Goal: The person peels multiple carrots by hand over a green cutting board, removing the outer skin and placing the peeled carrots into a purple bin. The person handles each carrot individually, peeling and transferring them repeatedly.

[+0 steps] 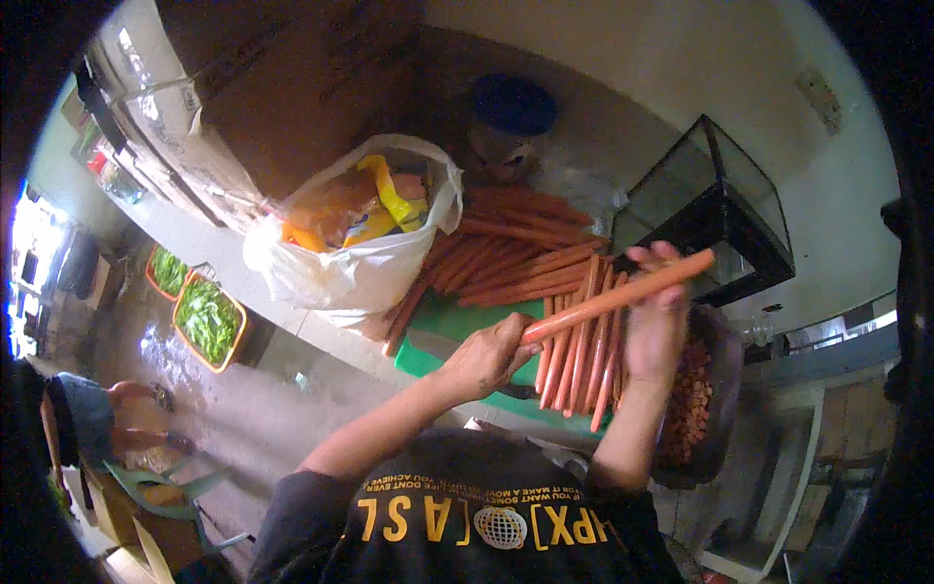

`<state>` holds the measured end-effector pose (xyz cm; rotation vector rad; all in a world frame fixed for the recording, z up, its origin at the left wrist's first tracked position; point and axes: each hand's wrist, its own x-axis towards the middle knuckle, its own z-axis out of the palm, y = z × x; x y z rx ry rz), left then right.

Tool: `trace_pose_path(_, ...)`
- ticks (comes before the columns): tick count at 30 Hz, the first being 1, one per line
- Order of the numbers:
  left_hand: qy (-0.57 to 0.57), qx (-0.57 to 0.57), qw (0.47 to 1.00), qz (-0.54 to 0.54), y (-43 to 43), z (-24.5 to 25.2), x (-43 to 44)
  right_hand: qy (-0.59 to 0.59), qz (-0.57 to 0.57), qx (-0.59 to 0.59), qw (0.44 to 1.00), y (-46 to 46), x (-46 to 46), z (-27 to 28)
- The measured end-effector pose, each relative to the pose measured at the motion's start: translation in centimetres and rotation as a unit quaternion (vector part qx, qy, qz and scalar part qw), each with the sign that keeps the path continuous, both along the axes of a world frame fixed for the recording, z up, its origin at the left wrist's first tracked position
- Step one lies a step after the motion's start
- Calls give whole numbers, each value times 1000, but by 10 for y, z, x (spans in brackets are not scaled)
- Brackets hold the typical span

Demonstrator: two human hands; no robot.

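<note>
A long orange-red sausage [606, 303] slants across the view, raised over the board. My left hand [490, 356] is closed around its lower end. Near its upper end, my blurred right hand [657, 328] is behind the sausage with fingertips showing above it; how firmly it grips is unclear. Below lies a row of side-by-side sausages [573, 369] on a green cutting board [441, 321]. Behind the row, more long sausages [511, 252] are heaped, partly beyond the board. A dark handle-like object [519, 392] shows at the board's near edge, mostly hidden.
A white plastic bag [328, 281] with yellow packaging stands left of the heap. To the right are a black-framed glass tank [711, 212] and a dark tub [719, 379] of cut pieces. A blue-lidded container [514, 106] stands behind. Crates of greens [209, 321] and a seated person [95, 412] are left.
</note>
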<state>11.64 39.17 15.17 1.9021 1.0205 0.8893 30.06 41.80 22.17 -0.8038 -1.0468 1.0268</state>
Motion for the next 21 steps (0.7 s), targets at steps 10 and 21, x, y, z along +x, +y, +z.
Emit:
trace_pose_path(10,60,-17,998,8,-3,13,16,163,20,-64,984,-6,-44,-29)
trace_pose_path(21,-355,-195,912,64,-3,-1,-8,261,-98,-30,960,11,-40,-15)
